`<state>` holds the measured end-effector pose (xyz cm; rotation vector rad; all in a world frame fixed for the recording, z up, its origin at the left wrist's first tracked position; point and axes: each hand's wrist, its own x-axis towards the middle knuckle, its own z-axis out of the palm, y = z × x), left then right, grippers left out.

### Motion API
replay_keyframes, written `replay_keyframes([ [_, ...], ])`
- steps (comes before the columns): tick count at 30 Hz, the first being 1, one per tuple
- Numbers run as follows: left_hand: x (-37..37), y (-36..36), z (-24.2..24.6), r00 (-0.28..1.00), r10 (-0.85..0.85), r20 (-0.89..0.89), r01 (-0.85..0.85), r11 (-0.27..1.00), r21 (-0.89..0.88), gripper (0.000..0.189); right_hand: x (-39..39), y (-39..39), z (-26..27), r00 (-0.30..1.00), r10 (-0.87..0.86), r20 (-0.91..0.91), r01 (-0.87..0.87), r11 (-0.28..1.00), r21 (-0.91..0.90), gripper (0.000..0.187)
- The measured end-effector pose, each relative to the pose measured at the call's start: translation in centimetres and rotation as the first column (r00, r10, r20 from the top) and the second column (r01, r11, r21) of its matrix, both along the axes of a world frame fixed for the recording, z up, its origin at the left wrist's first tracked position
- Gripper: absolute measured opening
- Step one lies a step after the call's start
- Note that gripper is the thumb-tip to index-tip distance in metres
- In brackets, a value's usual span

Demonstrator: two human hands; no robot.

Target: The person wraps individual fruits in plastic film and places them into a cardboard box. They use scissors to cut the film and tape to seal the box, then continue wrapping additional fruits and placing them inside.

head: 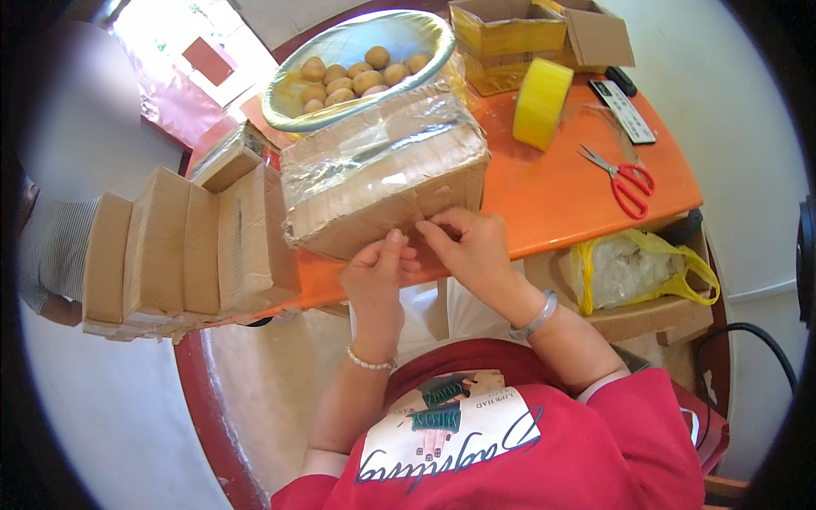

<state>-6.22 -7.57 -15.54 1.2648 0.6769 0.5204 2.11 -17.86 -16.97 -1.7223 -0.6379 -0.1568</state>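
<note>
A worn cardboard box [389, 210] lies on the orange table [574, 204], with shiny clear tape [357, 159] across its top. My left hand [379, 264] is at the lower edge of the box's near side, thumb against curled fingers. Just to its right, my right hand [468, 248] has thumb and forefinger brought together close to the same side. Whether either hand pinches a thin piece of tape or the cardboard cannot be made out.
Behind the box, a basin [440, 60] contains several potatoes [366, 81]. Rightward are a yellow tape roll [543, 105], red-handled scissors [631, 188] and an open carton [510, 41]. Cardboard boxes [159, 248] line the left side, near another person [60, 248]. A yellow-handled bag [631, 268] sits below.
</note>
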Motion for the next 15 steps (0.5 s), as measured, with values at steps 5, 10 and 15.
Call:
replay_keyframes([
  [5, -1.1, 0.1, 0.7, 0.996, -0.08, -0.037, 0.084, 0.989, 0.118, 0.02, 0.0, -0.8, 0.6, 1.0, 0.011, 0.01, -0.01, 0.997, -0.081, 0.016],
  [10, -4.6, 0.5, 2.6, 0.986, -0.061, 0.157, -0.087, 0.61, 0.788, 0.018, -1.1, -3.9, 4.4, 0.848, 0.081, 0.523, -0.096, 0.995, 0.001, 0.012],
  [15, -2.8, 2.1, 8.8, 0.995, -0.097, 0.036, -0.046, -0.102, 0.994, 0.06, -0.4, -3.3, 9.4, 0.622, 0.129, 0.772, 0.1, 0.965, -0.242, 0.045],
])
